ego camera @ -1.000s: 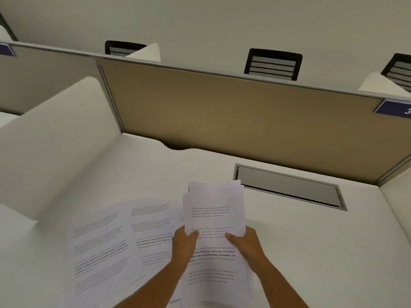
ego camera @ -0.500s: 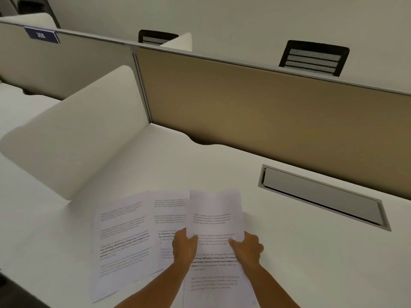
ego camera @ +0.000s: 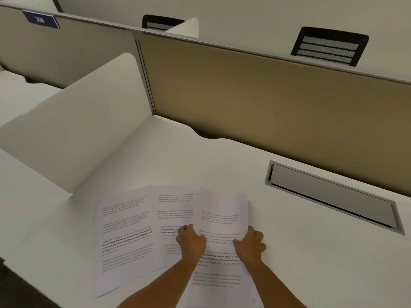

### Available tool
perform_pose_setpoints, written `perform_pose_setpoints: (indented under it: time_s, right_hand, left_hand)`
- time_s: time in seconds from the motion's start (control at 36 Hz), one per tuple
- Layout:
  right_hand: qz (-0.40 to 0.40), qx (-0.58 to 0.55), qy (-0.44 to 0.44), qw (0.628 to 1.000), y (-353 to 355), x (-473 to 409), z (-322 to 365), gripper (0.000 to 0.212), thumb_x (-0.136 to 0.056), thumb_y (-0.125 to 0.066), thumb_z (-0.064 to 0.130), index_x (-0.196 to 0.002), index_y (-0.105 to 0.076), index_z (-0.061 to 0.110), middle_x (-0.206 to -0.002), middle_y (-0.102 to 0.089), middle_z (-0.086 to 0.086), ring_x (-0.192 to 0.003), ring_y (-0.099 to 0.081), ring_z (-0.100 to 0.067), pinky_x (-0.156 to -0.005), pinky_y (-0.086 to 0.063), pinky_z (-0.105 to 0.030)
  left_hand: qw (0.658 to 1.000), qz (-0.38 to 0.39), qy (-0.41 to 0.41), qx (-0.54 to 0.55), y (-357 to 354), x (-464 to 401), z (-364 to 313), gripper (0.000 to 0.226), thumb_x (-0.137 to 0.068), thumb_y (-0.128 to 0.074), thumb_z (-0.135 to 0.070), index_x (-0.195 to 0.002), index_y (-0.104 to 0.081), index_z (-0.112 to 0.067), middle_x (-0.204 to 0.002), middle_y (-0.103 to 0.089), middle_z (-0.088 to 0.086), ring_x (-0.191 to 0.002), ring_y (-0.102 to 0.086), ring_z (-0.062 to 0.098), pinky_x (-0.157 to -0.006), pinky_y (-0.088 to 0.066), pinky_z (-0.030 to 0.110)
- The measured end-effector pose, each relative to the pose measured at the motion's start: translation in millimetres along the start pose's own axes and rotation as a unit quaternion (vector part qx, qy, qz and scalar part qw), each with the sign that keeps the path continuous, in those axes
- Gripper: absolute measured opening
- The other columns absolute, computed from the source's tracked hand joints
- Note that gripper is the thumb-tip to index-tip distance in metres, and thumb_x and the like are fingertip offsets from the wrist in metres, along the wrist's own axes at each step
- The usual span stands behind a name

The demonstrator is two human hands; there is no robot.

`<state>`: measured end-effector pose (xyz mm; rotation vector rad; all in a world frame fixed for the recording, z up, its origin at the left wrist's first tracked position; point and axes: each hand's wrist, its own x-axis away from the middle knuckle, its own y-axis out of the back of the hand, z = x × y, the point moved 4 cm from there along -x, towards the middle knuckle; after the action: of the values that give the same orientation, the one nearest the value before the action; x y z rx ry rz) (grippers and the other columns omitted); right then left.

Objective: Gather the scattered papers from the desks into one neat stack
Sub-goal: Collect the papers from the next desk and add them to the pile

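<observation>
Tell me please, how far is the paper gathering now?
Partly done. Both hands, left hand and right hand, grip a gathered stack by its sides. Two loose sheets, one and another, lie spread on the desk beside it, uncollected.

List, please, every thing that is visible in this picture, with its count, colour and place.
held papers: one bundle, white, printed, near middle, gripped by both hands
loose sheets: at least two, white, printed, flat on desk, left of bundle
desk: one, white
cable hatch: one, grey, in desk at right
back panel: one, tan, behind desk
side divider: one, white, left
number sign: one, dark blue, top left
chairs: two, black, beyond panel
left hand: on bundle's left edge
right hand: on bundle's right edge
</observation>
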<state>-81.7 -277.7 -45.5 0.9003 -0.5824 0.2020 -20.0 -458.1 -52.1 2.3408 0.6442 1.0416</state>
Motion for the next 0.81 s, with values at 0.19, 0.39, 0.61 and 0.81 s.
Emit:
perform_pose_setpoints:
  time_s: [0.19, 0.39, 0.61, 0.81]
  right_hand:
    - [0.036, -0.053, 0.014, 0.998, -7, -1, 7, 0.066, -0.085, -0.072, 0.012, -0.138, -0.033, 0.008, -0.137, -0.036, -0.019, -0.091, -0.055, -0.025, -0.081, -0.058, -0.037]
    - [0.004, 0.040, -0.013, 0.999, -9, 3, 11, 0.070, -0.080, -0.070, 0.024, -0.138, -0.033, 0.013, -0.135, -0.044, -0.017, -0.125, -0.039, -0.036, -0.096, -0.044, -0.043]
    - [0.027, -0.022, -0.008, 0.999, -5, 3, 17, 0.067, -0.085, -0.069, 0.015, -0.140, -0.030, 0.012, -0.135, -0.036, -0.019, -0.116, -0.051, -0.038, -0.096, -0.051, -0.043]
    - [0.062, -0.165, -0.026, 0.984, 2, -3, 13, 0.072, -0.081, -0.075, 0.010, -0.139, -0.033, 0.009, -0.134, -0.045, -0.018, -0.096, -0.057, -0.026, -0.083, -0.056, -0.036]
  left_hand:
    - [1.000, -0.010, -0.025, -0.007, -1, 1, 2, 0.040, -0.091, -0.062, -0.010, -0.129, -0.051, -0.006, -0.141, -0.039, 0.015, -0.130, -0.038, 0.029, -0.106, -0.044, 0.037]
    - [0.999, -0.005, -0.017, -0.036, -3, -1, 5, 0.045, -0.091, -0.059, -0.016, -0.134, -0.048, -0.008, -0.136, -0.047, 0.013, -0.123, -0.048, 0.029, -0.102, -0.049, 0.041]
    - [0.997, -0.043, 0.016, -0.060, -10, 7, 7, 0.059, -0.088, -0.063, -0.015, -0.141, -0.037, -0.012, -0.155, -0.016, 0.018, -0.143, -0.016, 0.036, -0.113, -0.035, 0.046]
    - [0.997, -0.037, -0.005, -0.061, -6, 2, 16, 0.059, -0.088, -0.062, -0.012, -0.141, -0.036, -0.010, -0.152, -0.015, 0.018, -0.140, -0.017, 0.035, -0.112, -0.037, 0.041]
